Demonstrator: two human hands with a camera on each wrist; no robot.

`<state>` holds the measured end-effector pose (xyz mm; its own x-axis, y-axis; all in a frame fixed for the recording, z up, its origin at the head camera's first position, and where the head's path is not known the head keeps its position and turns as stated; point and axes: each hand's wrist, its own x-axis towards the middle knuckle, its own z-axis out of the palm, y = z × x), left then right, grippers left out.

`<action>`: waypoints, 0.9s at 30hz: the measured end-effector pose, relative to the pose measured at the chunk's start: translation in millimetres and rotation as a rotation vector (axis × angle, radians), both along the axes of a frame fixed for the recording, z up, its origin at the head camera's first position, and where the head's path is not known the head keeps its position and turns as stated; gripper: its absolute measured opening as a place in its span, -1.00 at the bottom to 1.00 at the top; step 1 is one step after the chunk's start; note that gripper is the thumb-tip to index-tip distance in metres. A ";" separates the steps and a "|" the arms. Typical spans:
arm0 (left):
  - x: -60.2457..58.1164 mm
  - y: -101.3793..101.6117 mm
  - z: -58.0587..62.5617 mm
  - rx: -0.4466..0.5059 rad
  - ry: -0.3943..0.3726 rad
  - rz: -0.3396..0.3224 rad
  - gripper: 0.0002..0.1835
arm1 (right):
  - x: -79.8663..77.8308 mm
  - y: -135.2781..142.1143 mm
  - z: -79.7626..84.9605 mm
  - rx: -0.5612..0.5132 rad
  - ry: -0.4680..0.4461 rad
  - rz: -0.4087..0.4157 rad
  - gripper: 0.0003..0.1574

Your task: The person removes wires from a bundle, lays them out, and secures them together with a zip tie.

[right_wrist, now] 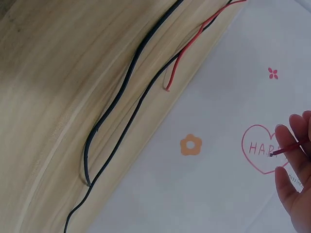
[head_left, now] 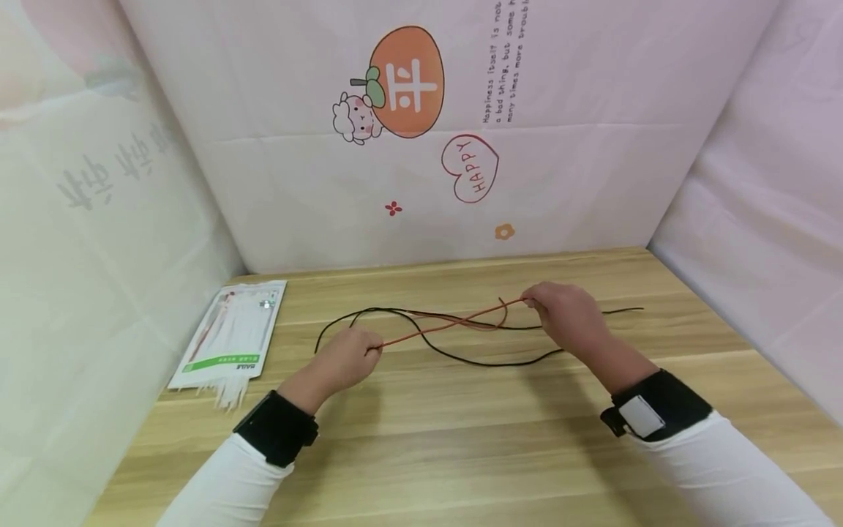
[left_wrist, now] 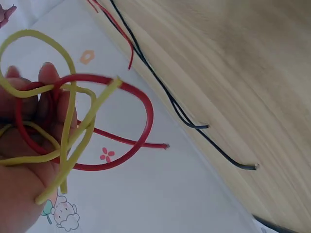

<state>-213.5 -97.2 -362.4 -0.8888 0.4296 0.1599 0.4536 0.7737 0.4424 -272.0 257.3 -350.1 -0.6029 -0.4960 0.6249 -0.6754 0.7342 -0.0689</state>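
Note:
In the head view a red wire (head_left: 454,324) is drawn nearly straight between both hands, above the table. My left hand (head_left: 345,357) grips one part of it, fingers curled. The other end is pinched by my right hand (head_left: 569,315). The left wrist view has a looped red wire (left_wrist: 150,116) and a yellow wire (left_wrist: 90,116) tangled at the left hand; the yellow one cannot be made out in the head view. A short red wire end (right_wrist: 286,149) sticks out from the fingers in the right wrist view. Black wires (head_left: 484,364) lie under the hands.
At the left of the wooden table (head_left: 421,454) lies a white and green packet (head_left: 227,329), white strips (head_left: 230,393) poking out of its near end. Another thin red wire (right_wrist: 199,34) lies beside the black ones. Printed white cloth (head_left: 296,183) walls the back and sides.

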 end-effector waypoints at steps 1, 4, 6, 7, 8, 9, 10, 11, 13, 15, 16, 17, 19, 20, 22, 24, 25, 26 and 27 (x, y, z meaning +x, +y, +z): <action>0.6 -0.7 -0.2 -0.010 -0.031 0.010 -0.64 | -1.1 0.5 -0.5 0.002 0.011 0.000 -0.90; 1.8 -2.9 -0.2 -0.045 -0.096 0.025 -0.62 | -4.9 2.8 -1.8 0.010 0.037 -0.004 -0.90; 1.6 -4.5 -0.1 -0.090 -0.096 0.026 -0.62 | -7.1 3.7 -1.9 0.010 0.055 0.003 -0.90; 1.4 -5.7 0.1 -0.104 -0.095 0.032 -0.63 | -7.8 3.7 -1.4 0.011 0.071 0.009 -0.90; 1.5 -7.1 0.8 -0.114 -0.094 0.036 -0.64 | -8.4 3.4 -0.5 0.011 0.083 0.015 -0.90; 0.9 -9.4 0.5 -0.125 -0.089 0.041 -0.64 | -8.7 2.6 0.7 0.009 0.099 0.023 -0.90; 1.1 -11.8 0.7 -0.136 -0.083 0.047 -0.64 | -9.2 1.7 1.6 0.006 0.109 0.029 -0.90; 1.4 -14.4 1.0 -0.149 -0.073 0.048 -0.65 | -9.7 0.9 2.4 0.004 0.118 0.032 -0.90; 2.2 -19.6 2.0 -0.174 -0.039 0.044 -0.67 | -10.6 0.5 4.0 0.003 0.121 0.027 -0.91; 2.5 -23.9 2.0 -0.199 -0.005 0.051 -0.68 | -11.6 2.0 4.6 0.006 0.105 0.011 -0.93; 3.0 -25.3 2.1 -0.214 0.013 0.057 -0.69 | -11.5 3.3 4.4 0.009 0.090 0.000 -0.93; 3.3 -27.0 1.6 -0.231 0.029 0.067 -0.69 | -11.5 4.5 4.1 0.013 0.078 -0.009 -0.93; 4.6 -30.2 0.8 -0.263 0.049 0.104 -0.67 | -11.2 6.6 3.0 0.018 0.060 -0.022 -0.92; 5.3 -31.9 0.2 -0.276 0.054 0.124 -0.65 | -10.7 7.2 2.8 0.019 0.055 -0.025 -0.92; 7.4 -35.6 0.1 -0.315 0.076 0.138 -0.62 | -10.3 7.6 2.2 0.020 0.052 -0.018 -0.91; 9.8 -39.4 0.0 -0.338 0.108 0.123 -0.65 | -10.8 7.3 1.8 0.020 0.054 -0.009 -0.90; 10.8 -41.5 -0.5 -0.332 0.114 0.116 -0.68 | -10.9 7.1 2.1 0.020 0.054 -0.004 -0.90; 11.6 -43.6 -0.7 -0.317 0.126 0.097 -0.74 | -11.2 6.9 2.3 0.022 0.053 0.000 -0.90; 12.2 -45.6 -0.8 -0.285 0.127 0.074 -0.81 | -11.7 6.8 2.3 0.026 0.054 -0.004 -0.91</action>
